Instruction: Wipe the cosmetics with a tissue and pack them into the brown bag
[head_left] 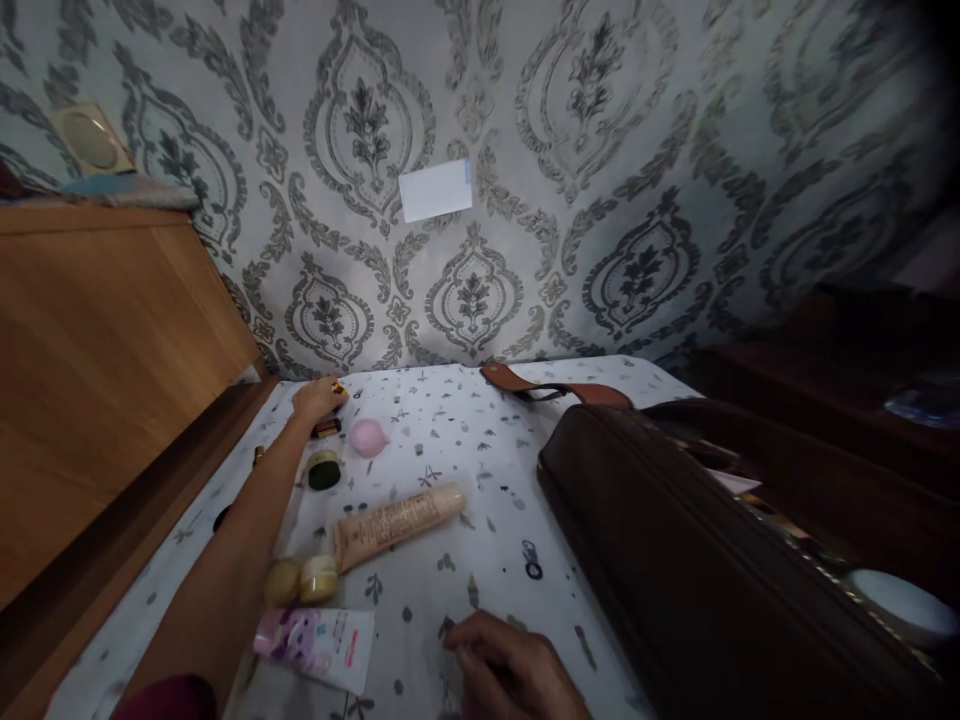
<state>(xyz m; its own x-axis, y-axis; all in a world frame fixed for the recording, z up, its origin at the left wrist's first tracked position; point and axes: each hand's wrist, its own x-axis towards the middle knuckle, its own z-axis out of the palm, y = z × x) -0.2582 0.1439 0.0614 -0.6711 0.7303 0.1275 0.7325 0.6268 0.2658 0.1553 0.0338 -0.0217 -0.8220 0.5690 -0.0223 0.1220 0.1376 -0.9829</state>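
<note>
My left hand (316, 398) reaches to the far left of the patterned white cloth, its fingers closed on a small yellow-and-red item (339, 389) that is mostly hidden. Just in front of it lies a small dark-and-gold box-like item (326, 428). Nearby are a pink rounded thing (367, 438) and a dark green jar (324, 470). My right hand (517, 665) rests low in the middle with its fingers curled, nothing showing in them. Between the hands lie a beige squeeze tube (397, 524), two small yellowish jars (319, 579) and a white-and-purple tube (315, 645).
A big dark brown bag (660, 540) stands open on the right, a white round lid-like thing (900, 605) among its contents. Its tan strap (555, 386) lies near the patterned wall. A wooden cabinet (112, 340) borders the left. A white card (436, 191) is on the wall.
</note>
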